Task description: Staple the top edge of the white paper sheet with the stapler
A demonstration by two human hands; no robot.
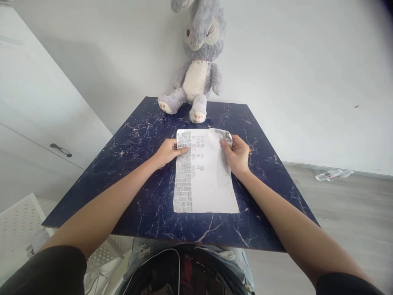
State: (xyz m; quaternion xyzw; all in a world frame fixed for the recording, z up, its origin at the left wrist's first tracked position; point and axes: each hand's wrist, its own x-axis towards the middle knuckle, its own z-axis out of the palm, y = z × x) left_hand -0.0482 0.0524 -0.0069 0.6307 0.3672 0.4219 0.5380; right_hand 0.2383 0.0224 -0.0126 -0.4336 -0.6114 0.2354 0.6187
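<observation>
A white sheet of paper, printed with small text and a dense strip down its left side, is held above the dark blue marbled table. My left hand pinches its upper left edge, thumb on top and fingers behind. At the upper right corner, my right hand grips the paper the same way, and that corner curls a little. A small orange spot shows beside my right hand; I cannot make out what it is.
The blue table has a grey plush toy seated at its back edge, against the wall. A white cabinet stands at left, above a perforated white rack. Clear plastic packaging lies on the floor at right.
</observation>
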